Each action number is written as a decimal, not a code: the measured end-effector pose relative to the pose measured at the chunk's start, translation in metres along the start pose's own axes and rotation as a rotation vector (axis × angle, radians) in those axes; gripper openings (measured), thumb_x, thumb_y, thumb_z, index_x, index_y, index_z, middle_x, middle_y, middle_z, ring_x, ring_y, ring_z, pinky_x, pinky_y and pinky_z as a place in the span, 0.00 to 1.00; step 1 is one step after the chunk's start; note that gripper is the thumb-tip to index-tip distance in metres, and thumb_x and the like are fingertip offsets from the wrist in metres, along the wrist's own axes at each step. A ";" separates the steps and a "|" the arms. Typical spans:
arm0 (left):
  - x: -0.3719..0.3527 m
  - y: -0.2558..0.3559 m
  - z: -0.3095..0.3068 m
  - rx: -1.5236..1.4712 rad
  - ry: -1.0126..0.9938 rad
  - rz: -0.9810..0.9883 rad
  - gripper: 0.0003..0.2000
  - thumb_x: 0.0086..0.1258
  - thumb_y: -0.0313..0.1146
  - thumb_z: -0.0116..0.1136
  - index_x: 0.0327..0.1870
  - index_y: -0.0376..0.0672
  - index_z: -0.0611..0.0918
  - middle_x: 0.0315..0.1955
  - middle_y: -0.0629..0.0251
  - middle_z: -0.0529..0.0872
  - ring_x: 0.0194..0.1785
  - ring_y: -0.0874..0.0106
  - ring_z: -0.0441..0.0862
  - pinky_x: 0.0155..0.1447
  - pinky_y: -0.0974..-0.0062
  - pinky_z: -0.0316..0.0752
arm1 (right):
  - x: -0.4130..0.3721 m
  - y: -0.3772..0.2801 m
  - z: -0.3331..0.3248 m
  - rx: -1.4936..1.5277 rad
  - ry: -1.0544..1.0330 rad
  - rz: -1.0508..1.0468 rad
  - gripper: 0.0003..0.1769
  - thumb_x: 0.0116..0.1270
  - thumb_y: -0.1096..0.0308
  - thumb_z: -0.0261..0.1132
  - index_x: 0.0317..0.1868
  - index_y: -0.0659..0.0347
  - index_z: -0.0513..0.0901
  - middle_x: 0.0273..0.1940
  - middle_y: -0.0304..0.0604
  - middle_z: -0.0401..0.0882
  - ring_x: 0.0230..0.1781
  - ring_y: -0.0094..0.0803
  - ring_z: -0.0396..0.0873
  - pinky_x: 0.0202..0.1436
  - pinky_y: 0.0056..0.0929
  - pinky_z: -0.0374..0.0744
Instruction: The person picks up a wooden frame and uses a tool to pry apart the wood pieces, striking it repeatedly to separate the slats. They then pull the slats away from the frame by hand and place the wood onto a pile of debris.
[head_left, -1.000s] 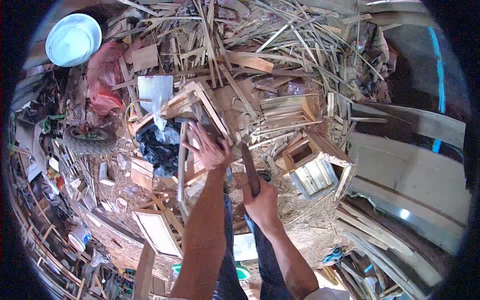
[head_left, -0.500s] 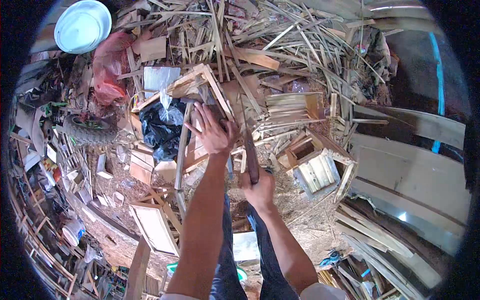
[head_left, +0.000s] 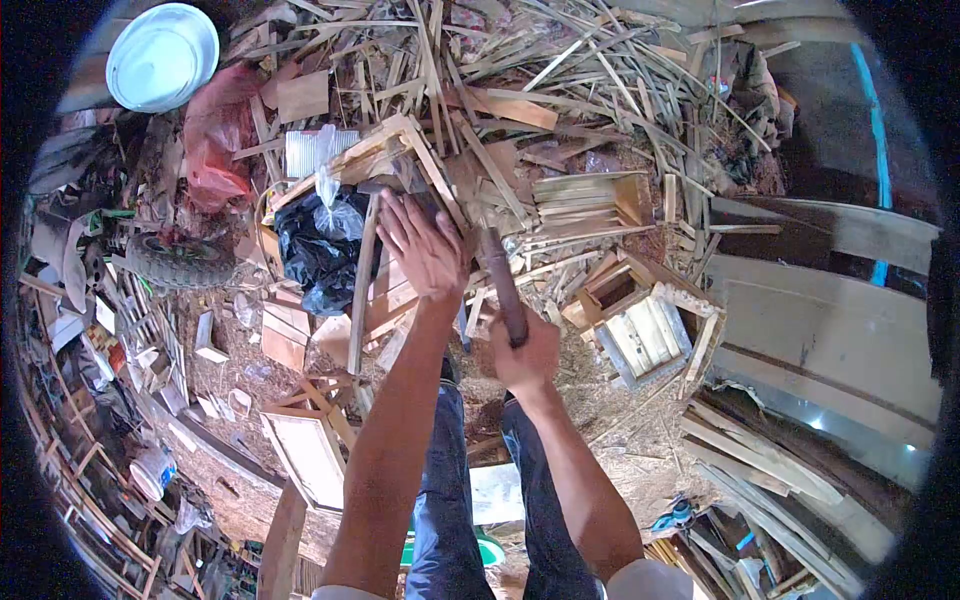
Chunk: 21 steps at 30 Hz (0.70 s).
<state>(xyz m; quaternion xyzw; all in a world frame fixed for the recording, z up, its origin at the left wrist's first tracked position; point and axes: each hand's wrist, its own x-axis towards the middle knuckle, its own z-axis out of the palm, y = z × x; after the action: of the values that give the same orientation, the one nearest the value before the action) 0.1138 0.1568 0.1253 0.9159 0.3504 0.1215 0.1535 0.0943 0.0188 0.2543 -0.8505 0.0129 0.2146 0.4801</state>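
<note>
My left hand [head_left: 427,248] lies with its fingers stretched out over the wooden frame [head_left: 432,160], near its right-hand corner. The fingers rest on the wood and hide part of it. In my right hand [head_left: 527,355] is a long dark-handled tool [head_left: 500,275], gripped at its lower end and pointing up and away. Its far end is smeared, close to the right side of the frame, so I cannot tell what kind of tool it is. A black plastic bag [head_left: 318,250] sits against the left part of the frame, with a clear bag [head_left: 328,190] on top.
Wood offcuts [head_left: 600,80] pile up at the back. Right of my hands lie a slatted wooden piece [head_left: 590,205] and a small wooden box [head_left: 645,335]. A tyre [head_left: 180,262], a red bag [head_left: 215,150] and a white basin [head_left: 163,60] are at left. Boards [head_left: 760,450] stack at lower right.
My right hand has moved slightly right and up, and the tool now tilts more to the left, its end blurred. My left hand has shifted a little on the frame, its fingers closer together.
</note>
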 end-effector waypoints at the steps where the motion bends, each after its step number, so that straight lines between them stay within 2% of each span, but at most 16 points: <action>1: -0.001 -0.001 0.002 0.003 -0.005 -0.008 0.29 0.76 0.43 0.40 0.68 0.25 0.64 0.75 0.42 0.54 0.77 0.48 0.53 0.79 0.49 0.40 | -0.001 -0.004 -0.007 -0.004 -0.008 0.005 0.09 0.61 0.67 0.63 0.30 0.66 0.80 0.15 0.46 0.72 0.14 0.30 0.71 0.21 0.34 0.68; 3: -0.001 -0.001 0.004 -0.037 0.009 -0.003 0.27 0.79 0.43 0.36 0.70 0.29 0.61 0.74 0.40 0.55 0.76 0.46 0.53 0.78 0.48 0.41 | -0.005 -0.010 -0.021 -0.030 0.009 0.103 0.08 0.62 0.68 0.63 0.30 0.66 0.80 0.14 0.40 0.69 0.15 0.23 0.67 0.20 0.31 0.65; 4: 0.000 0.001 0.002 -0.021 0.005 0.001 0.27 0.79 0.42 0.36 0.70 0.29 0.61 0.74 0.40 0.54 0.76 0.46 0.54 0.77 0.48 0.43 | -0.009 -0.003 -0.028 -0.043 -0.022 -0.012 0.07 0.61 0.67 0.64 0.31 0.63 0.80 0.15 0.45 0.75 0.14 0.33 0.77 0.20 0.35 0.72; 5: 0.001 0.002 0.000 -0.020 0.009 -0.001 0.27 0.79 0.42 0.36 0.70 0.29 0.61 0.74 0.40 0.54 0.76 0.46 0.54 0.77 0.48 0.43 | -0.013 -0.005 -0.034 -0.042 -0.025 -0.016 0.07 0.61 0.67 0.64 0.31 0.63 0.80 0.15 0.45 0.75 0.14 0.33 0.77 0.20 0.35 0.72; 7: 0.005 0.004 -0.005 -0.102 -0.016 0.028 0.26 0.77 0.39 0.41 0.68 0.29 0.62 0.75 0.41 0.53 0.77 0.47 0.52 0.77 0.47 0.44 | -0.021 -0.016 -0.045 -0.062 -0.087 0.134 0.06 0.60 0.68 0.63 0.31 0.62 0.79 0.15 0.43 0.74 0.14 0.31 0.76 0.21 0.33 0.72; 8: 0.006 0.005 -0.008 -0.101 -0.013 0.025 0.26 0.77 0.39 0.41 0.68 0.29 0.62 0.75 0.41 0.53 0.77 0.47 0.52 0.77 0.47 0.44 | -0.027 -0.007 -0.047 -0.088 -0.074 0.087 0.06 0.60 0.68 0.64 0.31 0.62 0.80 0.15 0.42 0.74 0.13 0.30 0.75 0.20 0.33 0.72; 9: 0.005 0.005 -0.013 -0.107 0.013 0.086 0.25 0.74 0.39 0.46 0.66 0.31 0.65 0.72 0.41 0.58 0.75 0.47 0.56 0.76 0.47 0.46 | -0.030 -0.009 -0.050 -0.087 -0.076 0.086 0.06 0.60 0.68 0.64 0.31 0.62 0.80 0.15 0.42 0.74 0.13 0.30 0.75 0.20 0.33 0.72; 10: 0.002 0.006 -0.020 -0.113 0.037 0.147 0.24 0.72 0.39 0.50 0.63 0.32 0.68 0.69 0.40 0.63 0.73 0.47 0.59 0.76 0.47 0.48 | -0.033 -0.014 -0.052 -0.044 -0.057 0.064 0.06 0.60 0.70 0.64 0.29 0.64 0.79 0.14 0.39 0.69 0.14 0.25 0.69 0.20 0.31 0.67; 11: -0.004 0.005 -0.029 -0.110 0.035 0.146 0.24 0.72 0.39 0.50 0.63 0.32 0.68 0.69 0.40 0.63 0.73 0.47 0.59 0.76 0.47 0.48 | -0.036 -0.017 -0.054 0.001 -0.039 0.045 0.07 0.61 0.72 0.63 0.27 0.65 0.78 0.13 0.36 0.65 0.15 0.19 0.63 0.19 0.28 0.63; 13: -0.016 0.005 -0.050 -0.030 -0.175 0.272 0.21 0.66 0.39 0.56 0.55 0.36 0.72 0.58 0.43 0.71 0.64 0.49 0.68 0.74 0.48 0.53 | -0.041 -0.018 -0.060 -0.013 -0.052 0.057 0.06 0.61 0.72 0.63 0.28 0.65 0.79 0.13 0.36 0.66 0.15 0.19 0.63 0.19 0.29 0.63; 14: -0.018 0.003 -0.056 -0.038 -0.169 0.360 0.18 0.65 0.40 0.58 0.50 0.39 0.75 0.47 0.50 0.74 0.54 0.52 0.72 0.69 0.50 0.59 | -0.043 -0.018 -0.062 -0.031 -0.059 0.069 0.05 0.61 0.72 0.63 0.29 0.65 0.80 0.14 0.37 0.66 0.15 0.19 0.63 0.19 0.29 0.63; 15: -0.022 0.000 -0.057 -0.036 -0.169 0.366 0.18 0.65 0.40 0.58 0.50 0.39 0.75 0.47 0.50 0.74 0.54 0.52 0.72 0.69 0.50 0.59 | -0.044 -0.016 -0.063 -0.026 -0.055 0.070 0.05 0.61 0.72 0.63 0.29 0.65 0.80 0.14 0.37 0.66 0.15 0.19 0.63 0.19 0.29 0.63; 18: -0.031 -0.009 -0.047 -0.032 -0.200 0.332 0.20 0.62 0.45 0.63 0.47 0.40 0.77 0.43 0.58 0.79 0.50 0.56 0.74 0.56 0.53 0.65 | -0.045 -0.009 -0.064 -0.061 -0.059 0.099 0.05 0.61 0.72 0.63 0.30 0.65 0.80 0.13 0.37 0.66 0.15 0.19 0.63 0.19 0.30 0.63; 21: -0.029 -0.007 -0.041 -0.019 -0.217 0.330 0.19 0.63 0.44 0.63 0.47 0.39 0.77 0.43 0.57 0.79 0.50 0.56 0.74 0.56 0.53 0.65 | -0.043 -0.011 -0.064 -0.024 -0.028 0.068 0.06 0.62 0.71 0.63 0.30 0.65 0.80 0.13 0.36 0.66 0.14 0.19 0.62 0.19 0.30 0.62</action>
<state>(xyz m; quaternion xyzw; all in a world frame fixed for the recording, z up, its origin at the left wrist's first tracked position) 0.0753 0.1501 0.1575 0.9672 0.1756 0.0486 0.1769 0.0806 -0.0355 0.3082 -0.8522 0.0327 0.2428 0.4623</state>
